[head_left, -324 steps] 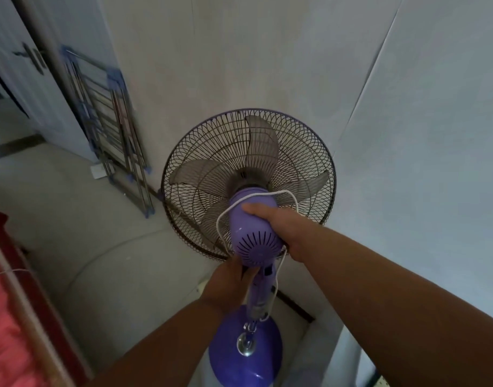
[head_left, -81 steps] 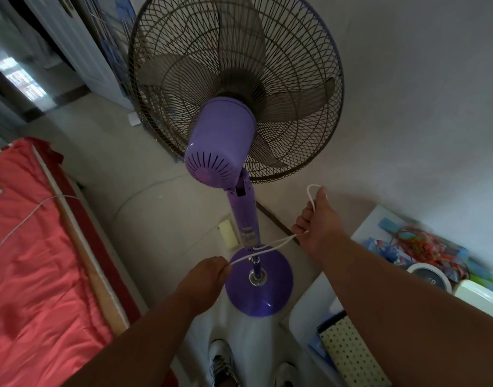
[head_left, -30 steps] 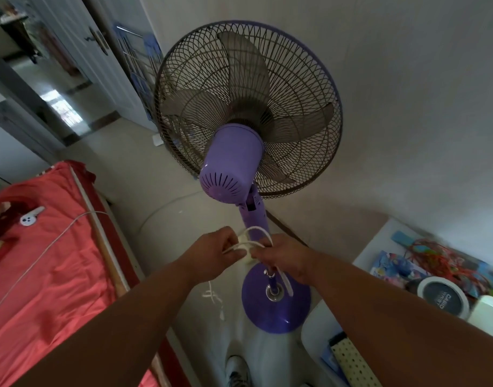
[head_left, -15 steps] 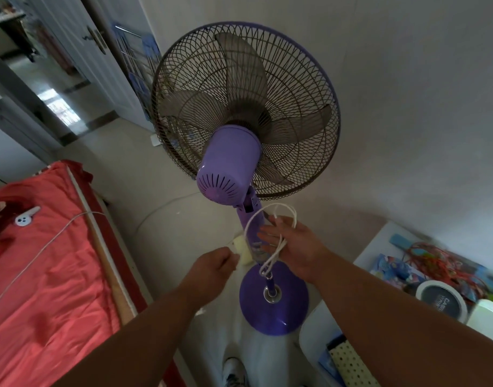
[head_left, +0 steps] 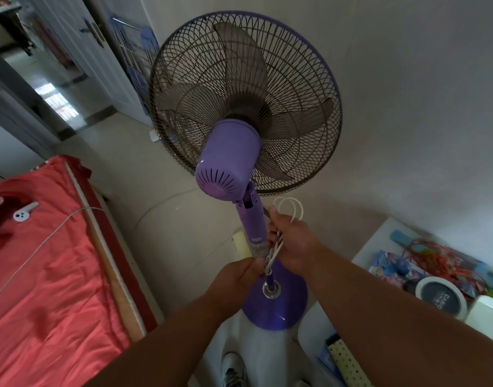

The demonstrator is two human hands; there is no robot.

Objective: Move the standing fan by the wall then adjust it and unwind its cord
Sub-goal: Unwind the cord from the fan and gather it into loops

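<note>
Close against the pale wall we see the purple standing fan upright on the floor, its round base just past our shoe and between the red bed and a cluttered white table. Our right hand is closed around a bundle of the white cord, loops sticking out above the fist beside the pole. Our left hand pinches the same cord where it leaves the fist, both hands nearly touching.
</note>
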